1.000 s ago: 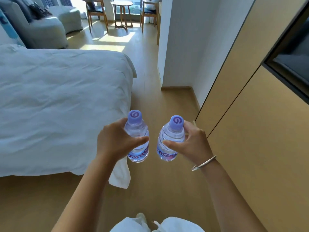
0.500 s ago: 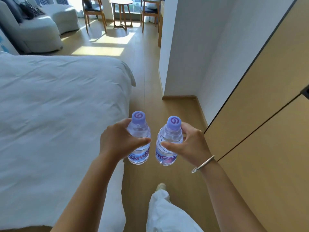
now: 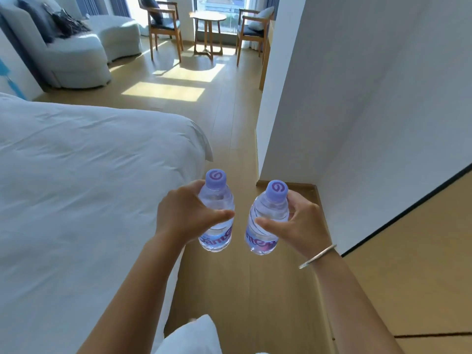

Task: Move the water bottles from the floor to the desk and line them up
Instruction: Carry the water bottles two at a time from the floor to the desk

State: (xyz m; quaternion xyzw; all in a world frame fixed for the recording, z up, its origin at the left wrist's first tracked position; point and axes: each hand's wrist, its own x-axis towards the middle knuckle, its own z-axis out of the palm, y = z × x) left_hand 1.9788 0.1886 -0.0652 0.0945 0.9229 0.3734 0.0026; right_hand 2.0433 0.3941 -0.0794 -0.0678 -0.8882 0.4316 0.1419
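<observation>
I carry two small clear water bottles with purple caps, both upright in front of my chest. My left hand (image 3: 184, 215) grips the left bottle (image 3: 217, 200) around its middle. My right hand (image 3: 298, 226), with a silver bangle on the wrist, grips the right bottle (image 3: 268, 213) the same way. The bottles are a short gap apart, above the wooden floor (image 3: 245, 277). No desk top is plainly in view; a wooden edge (image 3: 264, 65) shows past the wall corner.
A white bed (image 3: 89, 187) fills the left. A white wall (image 3: 344, 111) and tan cabinet panels (image 3: 413, 264) line the right. Ahead stand a grey sofa (image 3: 76, 57), two wooden chairs (image 3: 163, 24) and a round table (image 3: 208, 17) by the window.
I have walked forward along the aisle beside the bed; the wall corner and seating area are closer. Both hands keep the same grip on the bottles.
</observation>
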